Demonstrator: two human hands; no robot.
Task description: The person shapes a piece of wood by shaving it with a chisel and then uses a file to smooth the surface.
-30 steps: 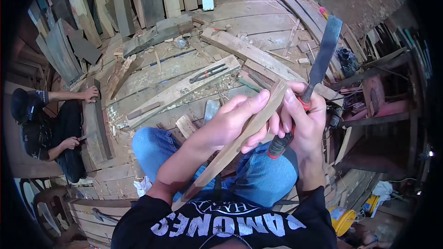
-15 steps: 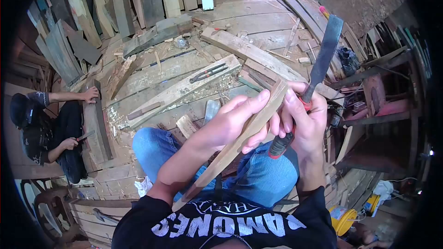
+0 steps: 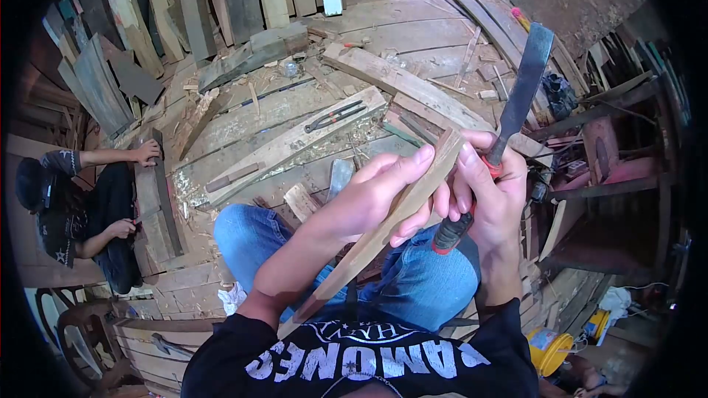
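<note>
A long narrow wooden strip runs slantwise from my chest up to my fingertips. My left hand is closed around its upper part, thumb near the top end. In my right hand is a chisel with a wide flat steel blade pointing up and away. Its black and red handle sticks out below the palm, partly hidden by the fingers. The right thumb and fingertips also meet the strip's upper end, close to the left fingers.
On the floor ahead lie a light board with pincers on it and a longer plank. At left a co-worker holds a tool against a thick plank. A yellow bucket stands at lower right.
My hands, the strip and the chisel have shifted very slightly to the right. The co-worker's tool hand has moved a little toward the plank.
</note>
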